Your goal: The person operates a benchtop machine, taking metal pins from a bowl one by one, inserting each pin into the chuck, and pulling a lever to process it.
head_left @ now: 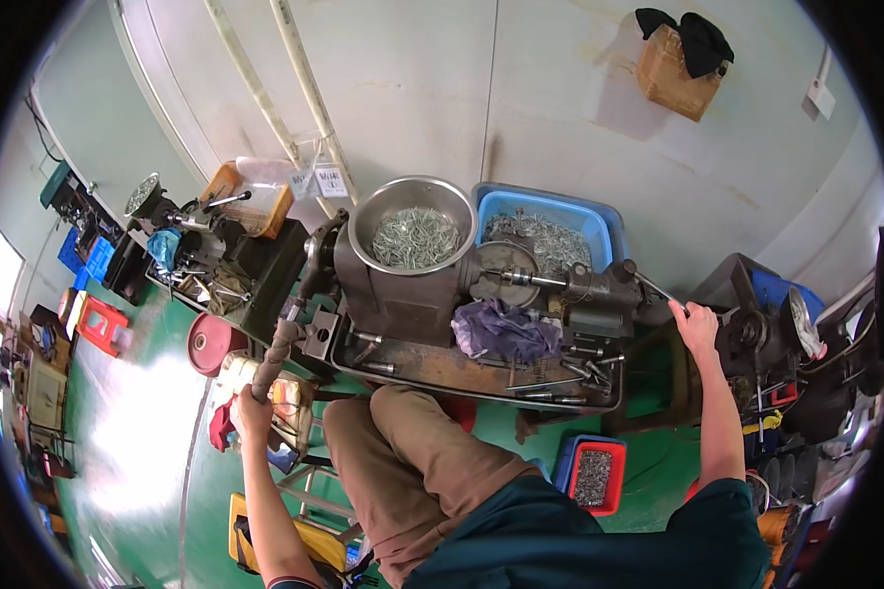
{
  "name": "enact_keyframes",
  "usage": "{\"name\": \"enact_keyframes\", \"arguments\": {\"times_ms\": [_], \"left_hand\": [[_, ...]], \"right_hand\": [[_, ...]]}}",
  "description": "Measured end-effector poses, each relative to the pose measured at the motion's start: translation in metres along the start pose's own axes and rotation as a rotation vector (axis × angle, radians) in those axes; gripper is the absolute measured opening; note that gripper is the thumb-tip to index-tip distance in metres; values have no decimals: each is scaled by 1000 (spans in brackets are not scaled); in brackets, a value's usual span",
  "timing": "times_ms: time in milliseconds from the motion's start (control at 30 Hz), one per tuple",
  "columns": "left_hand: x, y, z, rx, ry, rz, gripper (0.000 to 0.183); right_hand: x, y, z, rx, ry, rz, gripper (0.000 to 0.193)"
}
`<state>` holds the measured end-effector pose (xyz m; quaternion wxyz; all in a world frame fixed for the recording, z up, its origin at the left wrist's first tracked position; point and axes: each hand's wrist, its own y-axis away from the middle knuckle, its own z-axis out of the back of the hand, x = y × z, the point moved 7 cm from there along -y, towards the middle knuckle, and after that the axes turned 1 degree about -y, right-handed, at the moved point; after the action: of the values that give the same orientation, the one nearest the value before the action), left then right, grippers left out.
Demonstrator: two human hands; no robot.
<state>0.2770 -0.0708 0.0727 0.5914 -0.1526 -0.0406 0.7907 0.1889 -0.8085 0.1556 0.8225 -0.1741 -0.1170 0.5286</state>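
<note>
I sit at a small bench lathe [398, 309]. My left hand [253, 416] is closed round the lower end of a long wrapped lever [276, 355] at the machine's left side. My right hand [695, 326] is closed on the end of a thin metal handle [655, 288], which sticks out from the tailstock [599, 294] on the right. On top of the headstock rests a steel bowl [368, 257] filled with thin metal pins [417, 239]. A crumpled purple rag [506, 331] lies in front of the spindle.
Behind the lathe, a blue tub [600, 224] holds many small metal parts. Loose cylindrical tools [589, 371] lie in the machine's tray [442, 371]. A red bin [616, 481] of small parts stands on the green floor. Other machines flank me: one left [255, 265], one right [746, 329].
</note>
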Motion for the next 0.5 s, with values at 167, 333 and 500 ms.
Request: {"name": "enact_keyframes", "arguments": {"times_ms": [167,333,500], "left_hand": [[-1,-1,0,4,-13,-22,13],[0,-2,-2,8,-2,-32,13],[3,-3,-6,22,12,-30,13]], "right_hand": [[0,1,0,-3,8,-7,48],[1,1,2,-8,23,-5,49],[3,2,3,2,24,-22,50]]}}
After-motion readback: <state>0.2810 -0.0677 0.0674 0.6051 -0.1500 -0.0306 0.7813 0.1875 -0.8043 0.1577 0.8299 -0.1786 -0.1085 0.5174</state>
